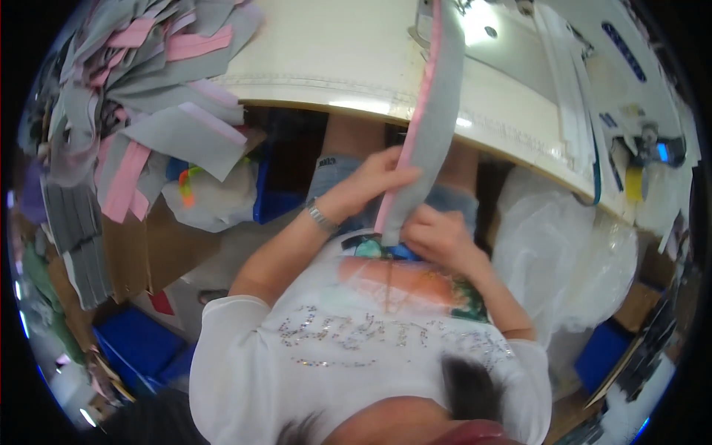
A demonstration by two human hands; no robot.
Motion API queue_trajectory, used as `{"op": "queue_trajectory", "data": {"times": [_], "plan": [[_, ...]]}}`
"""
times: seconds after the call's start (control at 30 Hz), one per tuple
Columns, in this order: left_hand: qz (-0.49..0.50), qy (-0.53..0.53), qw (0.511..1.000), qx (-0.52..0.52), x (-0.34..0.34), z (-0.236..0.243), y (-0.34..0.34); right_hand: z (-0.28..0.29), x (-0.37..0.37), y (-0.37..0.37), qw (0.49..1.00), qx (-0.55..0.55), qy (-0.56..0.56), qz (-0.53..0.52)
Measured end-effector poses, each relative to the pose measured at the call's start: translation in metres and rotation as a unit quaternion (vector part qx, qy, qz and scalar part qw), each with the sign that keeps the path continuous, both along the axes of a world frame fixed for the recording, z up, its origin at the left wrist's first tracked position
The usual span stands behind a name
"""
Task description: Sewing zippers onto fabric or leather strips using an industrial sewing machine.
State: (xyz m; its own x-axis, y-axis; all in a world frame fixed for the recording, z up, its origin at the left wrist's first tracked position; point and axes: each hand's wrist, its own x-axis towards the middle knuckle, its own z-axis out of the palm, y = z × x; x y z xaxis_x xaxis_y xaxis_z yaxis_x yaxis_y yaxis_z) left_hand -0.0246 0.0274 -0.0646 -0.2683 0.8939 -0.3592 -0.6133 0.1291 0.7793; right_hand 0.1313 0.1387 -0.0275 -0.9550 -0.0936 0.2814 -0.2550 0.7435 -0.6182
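Observation:
A long grey fabric strip [437,126] with a pink band along its left edge runs from the white work table down to my lap. Near its lower end, my left hand [382,178] pinches the pink edge, thumb lying over the cloth. My right hand [439,236] is closed at the strip's right edge, a little lower and close to my shirt, with its fingers curled. The far end of the strip passes under metal parts [423,30] beside a bright lamp, which look like a sewing machine's.
A heap of grey and pink fabric pieces [170,111] hangs over the left of the white table [319,67]. Clear plastic bags [560,252] stand below its right side. Blue bins [137,341] and cardboard [174,248] lie at lower left. A small control box [662,152] sits far right.

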Motion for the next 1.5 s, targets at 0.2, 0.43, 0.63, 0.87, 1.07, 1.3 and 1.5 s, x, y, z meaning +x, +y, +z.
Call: {"op": "queue_trajectory", "data": {"times": [0.2, 0.43, 0.63, 0.87, 1.07, 1.3, 1.5], "plan": [[-0.073, 0.081, 0.992, -0.060, -0.016, 0.021, 0.010, -0.001, -0.005, 0.001, 1.000, 0.010, 0.025, 0.017], [0.075, 0.690, 0.719, 0.016, -0.026, 0.042, 0.010, -0.010, -0.006, 0.003, 0.998, 0.006, 0.068, 0.019], [0.023, 0.854, 0.501, 0.138, -0.075, 0.075, 0.075, -0.016, -0.006, -0.002, 0.996, -0.005, 0.080, 0.048], [-0.081, 0.868, 0.473, 0.126, -0.092, 0.081, 0.095, -0.014, -0.007, 0.001, 0.996, 0.004, 0.063, 0.059], [-0.139, 0.905, 0.386, 0.116, -0.095, 0.089, 0.112, -0.014, -0.010, 0.001, 0.997, -0.002, 0.053, 0.056], [-0.141, 0.858, 0.479, 0.118, -0.109, 0.080, 0.112, -0.011, -0.010, 0.001, 0.999, -0.012, 0.028, 0.045], [-0.122, 0.866, 0.458, 0.157, -0.122, 0.080, 0.122, -0.011, -0.014, 0.001, 0.998, -0.028, -0.015, 0.050]]}}
